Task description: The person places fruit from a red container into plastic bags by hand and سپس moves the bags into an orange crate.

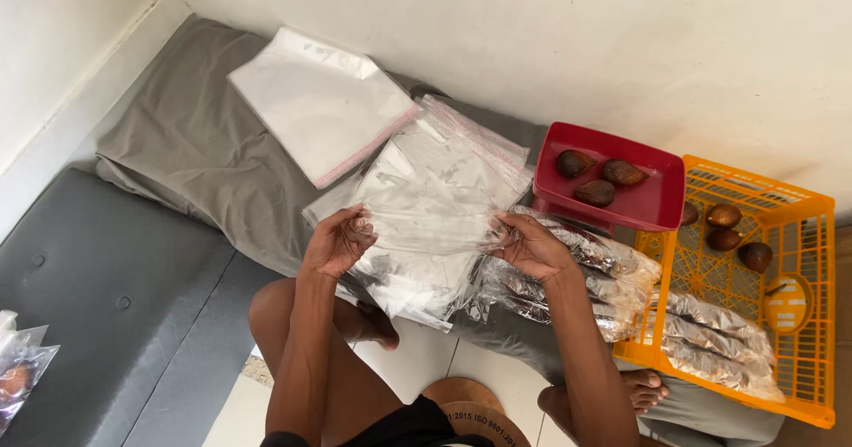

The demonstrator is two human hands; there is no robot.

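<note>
both grips are pinched shut on one clear plastic bag (435, 225) — the left hand (337, 243) on its left edge, the right hand (531, 247) on its right edge, holding it stretched just above a loose pile of clear bags (444, 158) on the grey bedsheet (195, 145). beside the right hand lie foil-lined packets (612, 269), spilling into an orange crate (799, 261) — behind them a red tray (621, 207) of brown scaly fruits (596, 192).

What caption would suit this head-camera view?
Both hands, left hand and right hand, stretch a clear plastic bag beside a red tray of brown fruit.
</note>
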